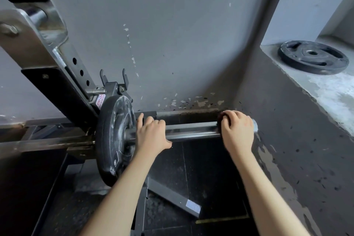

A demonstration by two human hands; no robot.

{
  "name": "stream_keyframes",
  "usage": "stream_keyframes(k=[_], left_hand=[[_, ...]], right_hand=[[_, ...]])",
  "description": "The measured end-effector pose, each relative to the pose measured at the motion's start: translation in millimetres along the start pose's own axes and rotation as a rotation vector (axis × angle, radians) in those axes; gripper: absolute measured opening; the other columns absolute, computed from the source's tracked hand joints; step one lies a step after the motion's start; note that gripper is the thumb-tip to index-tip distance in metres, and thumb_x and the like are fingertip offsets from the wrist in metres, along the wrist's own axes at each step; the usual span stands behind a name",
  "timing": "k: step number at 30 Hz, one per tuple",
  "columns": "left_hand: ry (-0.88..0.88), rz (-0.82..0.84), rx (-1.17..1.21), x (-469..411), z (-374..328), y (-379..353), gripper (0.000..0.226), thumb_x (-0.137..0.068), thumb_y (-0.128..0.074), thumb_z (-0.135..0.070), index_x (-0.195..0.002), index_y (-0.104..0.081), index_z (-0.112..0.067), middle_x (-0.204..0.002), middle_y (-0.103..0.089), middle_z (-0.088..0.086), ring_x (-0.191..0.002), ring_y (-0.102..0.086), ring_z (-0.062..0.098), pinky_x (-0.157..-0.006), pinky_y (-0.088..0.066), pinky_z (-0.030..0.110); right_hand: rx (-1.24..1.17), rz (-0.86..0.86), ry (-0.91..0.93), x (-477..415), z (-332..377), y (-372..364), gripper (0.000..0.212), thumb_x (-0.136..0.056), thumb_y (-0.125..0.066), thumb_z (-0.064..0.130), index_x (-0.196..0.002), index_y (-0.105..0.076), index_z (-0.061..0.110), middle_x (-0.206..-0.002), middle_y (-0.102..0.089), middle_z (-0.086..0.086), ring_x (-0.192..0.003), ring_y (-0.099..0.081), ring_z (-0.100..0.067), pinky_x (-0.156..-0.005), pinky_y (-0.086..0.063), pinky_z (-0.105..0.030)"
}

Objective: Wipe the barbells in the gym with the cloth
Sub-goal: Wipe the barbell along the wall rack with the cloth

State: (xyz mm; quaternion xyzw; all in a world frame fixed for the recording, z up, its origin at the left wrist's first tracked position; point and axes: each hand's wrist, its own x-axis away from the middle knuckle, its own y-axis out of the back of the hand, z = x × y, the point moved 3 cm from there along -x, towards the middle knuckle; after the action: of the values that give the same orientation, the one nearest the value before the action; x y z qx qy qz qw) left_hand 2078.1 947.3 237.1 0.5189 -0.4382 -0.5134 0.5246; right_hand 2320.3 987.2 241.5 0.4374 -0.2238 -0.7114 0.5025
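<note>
barbell (191, 131): chrome sleeve runs level, left to right, low over the dark floor (201, 159); sleeve end pokes out just past the right hand
weight plate (115, 136): black, scuffed white, loaded on the sleeve, standing on edge
left hand (151, 134): wrapped round the bare sleeve just beside the weight plate, fingers curled over the top, thumb underneath
right hand (237, 130): near the sleeve's outer end, fingers curled down over the cloth and sleeve
cloth (221, 120): dark, bunched on the sleeve under the right hand; only its left edge shows, rest hidden
gap: bare chrome between the two hands, hands well apart
rack (57, 67): grey steel upright with holes, tilted in view, left of the weight plate
wall (172, 34): grey, paint chipped near the bottom
loose plate (313, 56): black, lying flat on the concrete ledge (329, 90) upper right, well apart from the barbell
</note>
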Motion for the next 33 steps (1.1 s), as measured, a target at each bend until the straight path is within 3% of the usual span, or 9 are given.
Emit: stream_keyframes(k=[2, 7, 12, 17, 20, 24, 27, 30, 33], left_hand=[[0.000, -0.005, 0.003, -0.1, -0.9, -0.6, 0.048, -0.071, -0.071, -0.055, -0.101, -0.059, -0.020, -0.099, -0.065, -0.007, -0.113, -0.048, 0.017, -0.120, -0.004, 0.044], [-0.003, -0.014, 0.006, 0.9, -0.7, 0.2, 0.050, -0.070, -0.072, -0.055, -0.102, -0.059, -0.020, -0.101, -0.065, -0.007, -0.114, -0.048, 0.018, -0.119, -0.004, 0.045], [0.004, 0.012, 0.026, 2.9, -2.0, 4.4, 0.053, -0.074, -0.071, -0.055, -0.110, -0.057, -0.018, -0.108, -0.062, -0.006, -0.119, -0.047, 0.018, -0.118, 0.001, 0.049], [-0.019, 0.061, 0.015, 8.6, -1.5, 14.1, 0.053, -0.080, -0.064, -0.052, -0.118, -0.051, -0.017, -0.120, -0.057, -0.004, -0.130, -0.039, 0.019, -0.117, 0.008, 0.052], [-0.062, 0.062, 0.012, 16.8, 6.3, 20.6, 0.045, -0.085, -0.062, -0.048, -0.118, -0.052, -0.019, -0.126, -0.053, -0.003, -0.133, -0.035, 0.018, -0.116, 0.009, 0.053], [-0.081, -0.057, -0.061, 33.2, 33.8, 36.3, 0.035, -0.093, -0.055, -0.033, -0.124, -0.052, -0.017, -0.131, -0.050, -0.002, -0.136, -0.030, 0.019, -0.117, 0.009, 0.050], [-0.115, -0.133, -0.050, 41.1, 40.7, 53.5, 0.028, -0.090, -0.059, -0.025, -0.116, -0.060, -0.014, -0.121, -0.056, 0.001, -0.130, -0.040, 0.021, -0.119, -0.001, 0.052], [-0.217, -0.315, -0.148, 42.7, 41.0, 71.5, 0.018, -0.066, -0.079, -0.019, -0.080, -0.069, -0.013, -0.085, -0.064, 0.003, -0.098, -0.061, 0.025, -0.112, -0.031, 0.052], [-0.161, -0.444, -0.104, 43.2, 64.9, 86.9, 0.022, -0.070, -0.074, -0.018, -0.089, -0.069, -0.010, -0.097, -0.065, 0.006, -0.106, -0.058, 0.028, -0.111, -0.025, 0.045]], right_hand=[[-0.015, -0.023, -0.024, 23.8, 28.9, -15.5, 0.034, -0.092, -0.044, 0.031, -0.104, -0.070, 0.013, -0.112, -0.066, -0.007, -0.109, -0.055, -0.027, -0.106, -0.035, -0.044], [-0.014, 0.217, 0.462, 42.6, 42.0, -22.7, 0.043, -0.092, -0.041, 0.039, -0.124, -0.062, 0.019, -0.135, -0.058, -0.004, -0.126, -0.048, -0.025, -0.113, -0.031, -0.044], [-0.036, 0.041, 0.021, 29.1, 49.3, -24.3, 0.034, -0.091, -0.044, 0.031, -0.109, -0.063, 0.009, -0.109, -0.066, -0.007, -0.105, -0.057, -0.029, -0.108, -0.033, -0.043], [-0.094, 0.269, 0.458, 51.1, 92.3, -42.0, 0.034, -0.091, -0.045, 0.034, -0.112, -0.065, 0.015, -0.117, -0.064, -0.002, -0.111, -0.056, -0.024, -0.107, -0.037, -0.041], [-0.032, 0.266, 0.345, 31.3, 57.2, -31.3, 0.044, -0.093, -0.035, 0.040, -0.115, -0.066, 0.019, -0.120, -0.065, 0.001, -0.116, -0.055, -0.022, -0.111, -0.030, -0.043], [-0.040, 0.058, 0.118, 40.0, 71.4, -40.3, 0.031, -0.091, -0.043, 0.032, -0.095, -0.069, 0.015, -0.105, -0.067, -0.003, -0.102, -0.058, -0.028, -0.104, -0.034, -0.045], [-0.062, 0.140, 0.358, 59.6, 95.3, -51.2, 0.029, -0.089, -0.051, 0.031, -0.108, -0.067, 0.015, -0.118, -0.065, -0.005, -0.112, -0.057, -0.029, -0.105, -0.037, -0.044], [-0.035, 0.271, 0.568, 49.7, 80.7, -44.4, 0.042, -0.090, -0.046, 0.037, -0.120, -0.064, 0.014, -0.129, -0.062, -0.007, -0.118, -0.056, -0.029, -0.105, -0.041, -0.047], [0.020, 0.184, 0.475, 39.4, 69.1, -38.1, 0.040, -0.090, -0.044, 0.035, -0.112, -0.068, 0.013, -0.119, -0.067, -0.007, -0.110, -0.061, -0.032, -0.103, -0.037, -0.042]])
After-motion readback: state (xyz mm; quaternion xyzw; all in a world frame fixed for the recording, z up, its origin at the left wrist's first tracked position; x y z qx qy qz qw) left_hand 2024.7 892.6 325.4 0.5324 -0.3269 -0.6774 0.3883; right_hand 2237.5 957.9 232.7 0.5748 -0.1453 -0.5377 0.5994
